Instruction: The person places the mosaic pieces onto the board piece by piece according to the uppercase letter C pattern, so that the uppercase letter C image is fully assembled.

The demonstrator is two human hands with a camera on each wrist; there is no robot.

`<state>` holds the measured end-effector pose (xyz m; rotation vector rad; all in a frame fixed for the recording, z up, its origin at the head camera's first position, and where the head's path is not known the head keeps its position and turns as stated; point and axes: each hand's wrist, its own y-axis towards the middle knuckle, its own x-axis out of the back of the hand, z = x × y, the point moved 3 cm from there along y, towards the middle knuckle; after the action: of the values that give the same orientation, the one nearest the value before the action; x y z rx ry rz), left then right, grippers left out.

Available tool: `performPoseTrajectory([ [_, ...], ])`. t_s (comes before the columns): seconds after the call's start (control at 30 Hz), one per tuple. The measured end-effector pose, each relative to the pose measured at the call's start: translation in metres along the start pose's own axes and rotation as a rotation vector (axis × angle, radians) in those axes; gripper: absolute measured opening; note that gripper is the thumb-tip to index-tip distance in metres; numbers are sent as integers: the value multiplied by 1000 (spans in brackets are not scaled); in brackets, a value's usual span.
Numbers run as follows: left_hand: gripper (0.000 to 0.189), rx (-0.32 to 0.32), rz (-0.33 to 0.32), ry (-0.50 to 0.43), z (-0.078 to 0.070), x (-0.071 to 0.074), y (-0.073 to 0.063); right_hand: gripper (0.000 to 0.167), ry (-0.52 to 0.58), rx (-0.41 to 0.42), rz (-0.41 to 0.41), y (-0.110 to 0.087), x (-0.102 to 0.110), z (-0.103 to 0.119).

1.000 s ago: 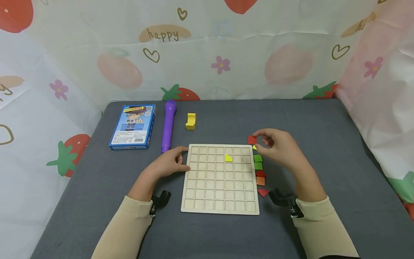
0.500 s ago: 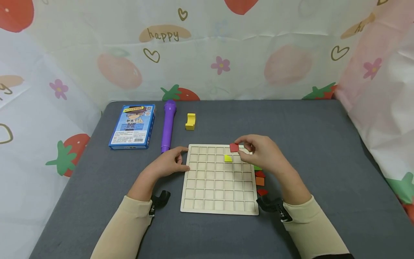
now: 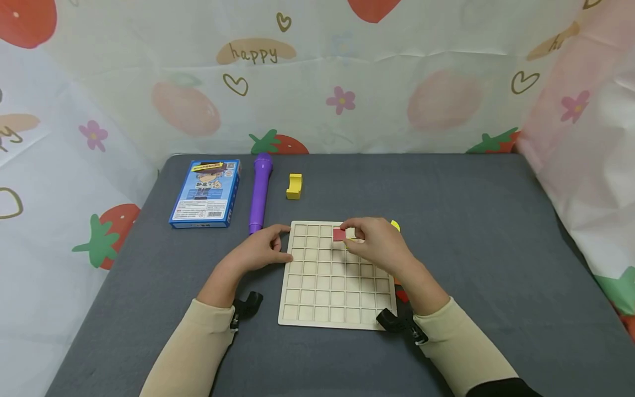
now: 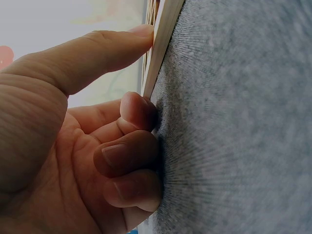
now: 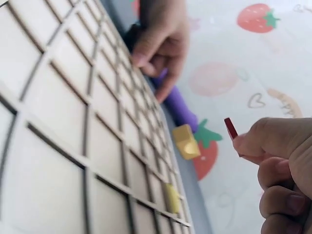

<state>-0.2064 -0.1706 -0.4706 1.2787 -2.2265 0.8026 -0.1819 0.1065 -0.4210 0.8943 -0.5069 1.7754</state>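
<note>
At mid-frame, your right hand [image 3: 381, 242] pinches a red tile [image 3: 338, 235] between thumb and finger, seemingly just above the board [image 3: 322, 283], while your left hand [image 3: 254, 249], thumb and forefinger spread, touches the board's left edge.

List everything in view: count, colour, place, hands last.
Table: one, grey, centre
Backdrop: count unclear, pale, behind table
Board: one, pale, centre
Box: one, blue, far left
Rod: one, purple, beside box
Block: one, yellow, beside rod
Tile: one, red, above board
Piece: one, yellow, on board
Second piece: one, yellow, by board's far right corner
Third piece: one, orange, right of board
Fourth piece: one, red, also there
Left hand: one, bare, board's left edge
Right hand: one, bare, pinching tile
Sleeves: two, beige, bottom
Cameras: two, black, near hands
</note>
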Motion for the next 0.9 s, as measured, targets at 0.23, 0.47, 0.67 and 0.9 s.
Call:
performPoseTrajectory([
  [0.23, 71, -2, 0, 4, -1, 0, 0, 28, -31, -60, 36, 6, -19, -7],
  [0.47, 71, -5, -4, 3, 0, -1, 0, 26, -67, -91, 54, 9, -32, -16],
  [0.67, 71, 4, -6, 3, -1, -2, 0, 27, -88, -106, 59, 10, -35, -20],
  [0.9, 70, -6, -4, -5, -3, -1, -2, 27, -125, -105, 47, 11, -35, -19],
])
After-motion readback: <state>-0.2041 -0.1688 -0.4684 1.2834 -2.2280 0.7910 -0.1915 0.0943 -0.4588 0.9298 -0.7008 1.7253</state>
